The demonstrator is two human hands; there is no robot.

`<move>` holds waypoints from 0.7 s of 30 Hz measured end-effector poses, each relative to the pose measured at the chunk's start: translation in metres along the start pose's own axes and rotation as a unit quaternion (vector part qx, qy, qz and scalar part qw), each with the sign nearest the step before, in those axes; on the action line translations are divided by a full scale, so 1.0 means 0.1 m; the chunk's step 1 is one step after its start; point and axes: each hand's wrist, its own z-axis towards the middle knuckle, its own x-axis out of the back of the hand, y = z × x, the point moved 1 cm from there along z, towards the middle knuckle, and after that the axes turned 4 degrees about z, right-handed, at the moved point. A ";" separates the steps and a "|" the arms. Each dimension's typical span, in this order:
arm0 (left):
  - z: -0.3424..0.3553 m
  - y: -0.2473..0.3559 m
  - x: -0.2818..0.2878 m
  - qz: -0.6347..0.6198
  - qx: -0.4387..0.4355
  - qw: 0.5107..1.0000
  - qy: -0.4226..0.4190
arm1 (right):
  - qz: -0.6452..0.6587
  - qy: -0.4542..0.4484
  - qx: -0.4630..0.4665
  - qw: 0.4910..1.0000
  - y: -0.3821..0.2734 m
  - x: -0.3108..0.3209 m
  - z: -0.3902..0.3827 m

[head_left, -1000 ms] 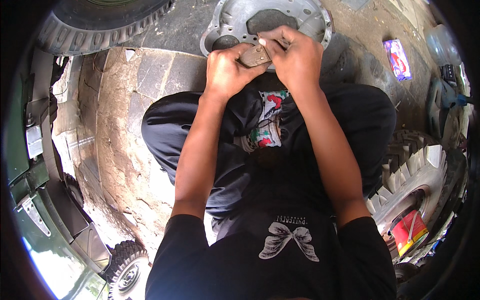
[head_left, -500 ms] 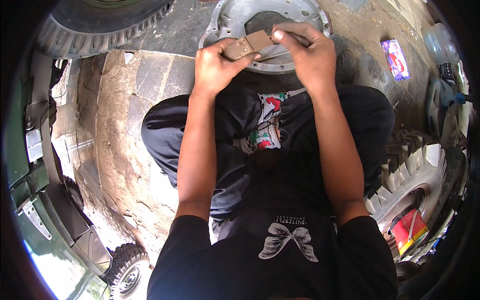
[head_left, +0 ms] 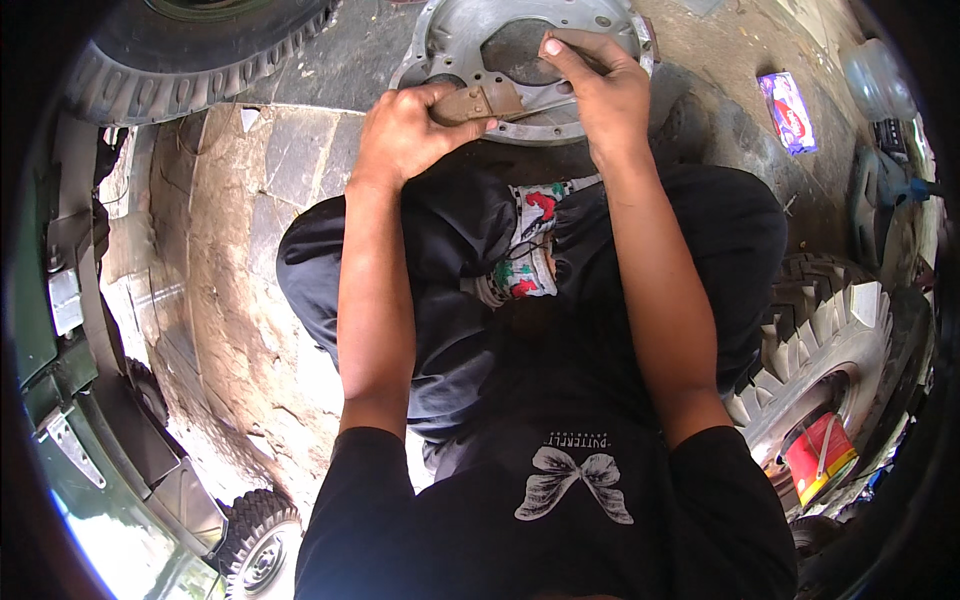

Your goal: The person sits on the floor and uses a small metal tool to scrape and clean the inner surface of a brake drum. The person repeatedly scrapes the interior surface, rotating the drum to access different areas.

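Note:
A brown riveted plate (head_left: 480, 103) is gripped between the thumb and fingers of my left hand (head_left: 405, 135), over the lower left of a round grey metal housing (head_left: 545, 132) on the floor. My right hand (head_left: 610, 105) is closed in a pinch above the housing's right side, its thumb near the central opening. What sits in that pinch is too small and hidden to name.
A large tyre (head_left: 200, 90) is at upper left, green vehicle body (head_left: 45, 330) along the left. On the right are a purple packet (head_left: 785, 112), a clear plastic jug (head_left: 875, 80), a treaded tyre (head_left: 840, 340) and a red-yellow tin (head_left: 815, 455).
My hands have moved apart. My left hand shifted left and slightly down with the plate; my right hand came off the plate and rose toward the housing's upper right.

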 end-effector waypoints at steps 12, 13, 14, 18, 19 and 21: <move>0.06 -0.02 -0.18 0.102 0.024 0.992 -0.076 | -0.031 0.010 -0.009 0.999 0.05 -0.01 0.01; 0.05 -0.04 -0.18 0.102 0.024 0.992 -0.072 | -0.031 0.009 -0.009 0.999 0.05 -0.02 0.00; 0.05 -0.06 -0.19 0.103 0.023 0.992 -0.068 | -0.032 0.008 -0.009 0.999 0.05 -0.03 0.00; 0.04 -0.09 -0.21 0.095 0.026 0.993 -0.066 | -0.076 0.008 -0.010 0.997 0.05 -0.02 0.00; 0.04 -0.10 -0.21 0.093 0.030 0.993 -0.071 | -0.075 0.006 -0.007 0.997 0.07 -0.02 0.00; 0.03 -0.12 -0.21 0.090 0.039 0.992 -0.079 | -0.085 0.007 -0.003 0.996 0.11 0.00 0.00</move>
